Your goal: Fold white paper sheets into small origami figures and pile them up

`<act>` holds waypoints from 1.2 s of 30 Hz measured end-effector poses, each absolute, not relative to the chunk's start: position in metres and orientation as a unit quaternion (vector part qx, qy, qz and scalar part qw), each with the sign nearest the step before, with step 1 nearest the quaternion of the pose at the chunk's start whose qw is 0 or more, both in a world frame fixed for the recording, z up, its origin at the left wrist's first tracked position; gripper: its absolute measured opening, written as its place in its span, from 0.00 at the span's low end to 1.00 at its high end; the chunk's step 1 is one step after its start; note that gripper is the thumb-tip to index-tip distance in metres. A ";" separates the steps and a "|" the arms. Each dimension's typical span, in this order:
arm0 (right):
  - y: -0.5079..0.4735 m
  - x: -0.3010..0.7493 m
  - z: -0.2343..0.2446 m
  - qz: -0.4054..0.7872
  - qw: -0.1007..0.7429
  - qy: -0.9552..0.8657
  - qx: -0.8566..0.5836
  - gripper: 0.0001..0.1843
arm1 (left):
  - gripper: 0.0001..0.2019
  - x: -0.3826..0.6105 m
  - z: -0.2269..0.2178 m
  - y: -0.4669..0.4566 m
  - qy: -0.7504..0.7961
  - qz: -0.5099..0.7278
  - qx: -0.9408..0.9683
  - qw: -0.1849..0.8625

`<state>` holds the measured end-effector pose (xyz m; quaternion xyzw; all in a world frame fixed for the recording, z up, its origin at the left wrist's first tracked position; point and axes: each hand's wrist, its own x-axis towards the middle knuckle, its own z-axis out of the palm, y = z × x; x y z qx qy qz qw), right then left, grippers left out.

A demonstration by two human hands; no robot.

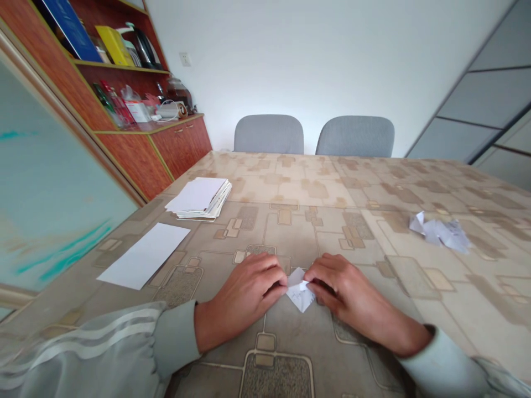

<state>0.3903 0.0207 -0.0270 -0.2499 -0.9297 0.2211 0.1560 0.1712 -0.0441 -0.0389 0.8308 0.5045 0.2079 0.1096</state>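
A small folded piece of white paper is held between my two hands, just above or on the patterned tabletop. It has pointed corners, and one tip faces me. My left hand pinches its left corner between thumb and fingers. On the opposite side, my right hand grips the right edge with thumb and forefinger. Part of the paper's sides is hidden behind the fingertips. Left of my hands lies a flat white strip of paper. Beyond it sits a stack of white paper sheets.
Several folded white paper pieces lie on the right of the table. Two grey chairs stand behind the far edge, against a white wall. A wooden cabinet with bottles and household items is at the back left.
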 end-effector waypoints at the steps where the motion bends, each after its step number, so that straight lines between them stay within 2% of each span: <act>1: 0.022 0.390 -0.028 0.229 0.162 -0.926 -0.253 0.07 | 0.09 0.171 -0.040 -0.044 0.511 0.211 0.826 0.112; 19: 0.020 0.390 -0.028 0.242 0.150 -0.920 -0.269 0.08 | 0.11 0.172 -0.041 -0.035 0.489 0.203 0.844 0.079; 28: 0.022 0.385 -0.038 0.234 0.176 -0.906 -0.305 0.05 | 0.09 0.178 -0.038 -0.031 0.551 0.190 0.805 0.110; 36: 0.022 0.381 -0.042 0.215 0.191 -0.905 -0.312 0.06 | 0.09 0.183 -0.040 -0.024 0.584 0.221 0.767 0.147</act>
